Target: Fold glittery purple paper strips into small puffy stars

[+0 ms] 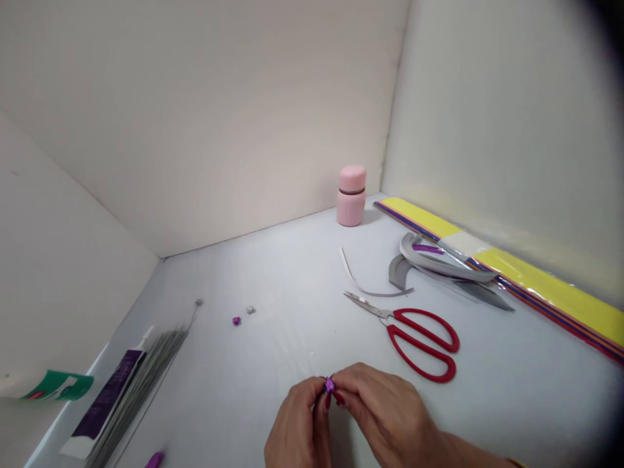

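Observation:
My left hand [301, 416] and my right hand [385, 406] meet near the front of the table. Between their fingertips sits a small, shiny purple paper star [330, 385], pinched from both sides. Part of the star is hidden by the fingers. To the right of my hands lie red-handled scissors [423, 341], their blades slightly apart. Beyond the blades curves a thin silver paper strip [370, 290]. Farther left rest a small purple star [236, 321] and a small silver star [250, 310].
Silver and grey strips [439, 263] lie in a loose pile at the right, beside a long pack of coloured sheets [541, 279]. A pink flask [351, 196] stands at the back. A bundle of thin wires [141, 390] and a purple-and-white tube [110, 393] lie at the left.

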Action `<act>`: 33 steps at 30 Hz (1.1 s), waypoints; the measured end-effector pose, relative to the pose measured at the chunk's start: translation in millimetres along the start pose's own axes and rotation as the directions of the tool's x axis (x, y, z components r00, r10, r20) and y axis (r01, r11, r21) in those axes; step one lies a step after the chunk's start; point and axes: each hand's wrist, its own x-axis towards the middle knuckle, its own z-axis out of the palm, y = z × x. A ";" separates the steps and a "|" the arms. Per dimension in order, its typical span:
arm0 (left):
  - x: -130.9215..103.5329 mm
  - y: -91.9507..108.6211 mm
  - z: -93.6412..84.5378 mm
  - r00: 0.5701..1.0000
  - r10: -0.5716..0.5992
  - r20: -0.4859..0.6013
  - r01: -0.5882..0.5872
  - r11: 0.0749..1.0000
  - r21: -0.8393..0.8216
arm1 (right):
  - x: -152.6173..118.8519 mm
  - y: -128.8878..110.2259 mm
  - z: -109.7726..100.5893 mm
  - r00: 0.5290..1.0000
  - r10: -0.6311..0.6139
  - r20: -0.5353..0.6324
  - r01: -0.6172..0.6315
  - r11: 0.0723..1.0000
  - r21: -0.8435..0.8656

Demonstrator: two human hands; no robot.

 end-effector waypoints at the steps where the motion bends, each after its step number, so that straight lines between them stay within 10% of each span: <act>1: -0.2 -0.8 1.7 1.000 -0.030 0.006 0.030 0.999 0.019 | 0.5 -0.2 1.3 1.000 -0.005 -0.016 0.005 1.000 -0.009; 13: 0.3 3.3 5.9 0.997 -0.076 0.014 0.077 0.969 -0.233 | 4.2 -5.8 8.3 0.999 0.031 -0.027 -0.032 0.999 -0.028; 21: 4.7 2.6 -3.2 0.952 -0.247 0.181 0.307 0.756 -0.578 | 6.8 -3.2 -4.6 0.952 0.268 0.149 -0.303 0.894 0.330; 33: -0.6 -0.1 -4.8 0.969 -0.239 0.069 0.241 0.835 -0.495 | 5.2 4.1 -7.9 0.993 0.065 0.094 -0.088 0.961 0.262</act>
